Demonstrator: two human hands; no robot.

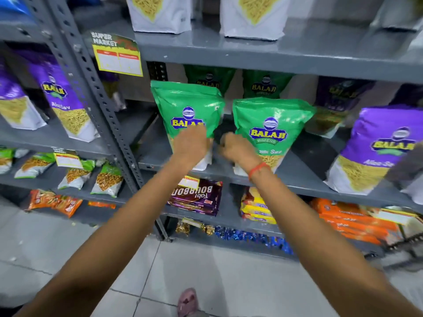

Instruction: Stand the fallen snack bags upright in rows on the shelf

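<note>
Two green snack bags stand upright at the front of the grey middle shelf [297, 181]: the left green bag [186, 106] and the right green bag [272, 124]. My left hand [190, 144] lies flat against the lower front of the left green bag, fingers spread. My right hand [235, 148] is curled in the gap between the two bags, by the left edge of the right green bag; whether it grips that bag is unclear. Two more green bags [209, 78] stand behind. A purple bag [375, 152] stands upright to the right.
Purple bags [59, 97] lean on the left rack past a perforated grey post [98, 104]. White bags [160, 14] stand on the shelf above. Biscuit packs [196, 197] and orange packs [352, 220] fill the lower shelves. A price tag [119, 58] hangs at the upper shelf edge.
</note>
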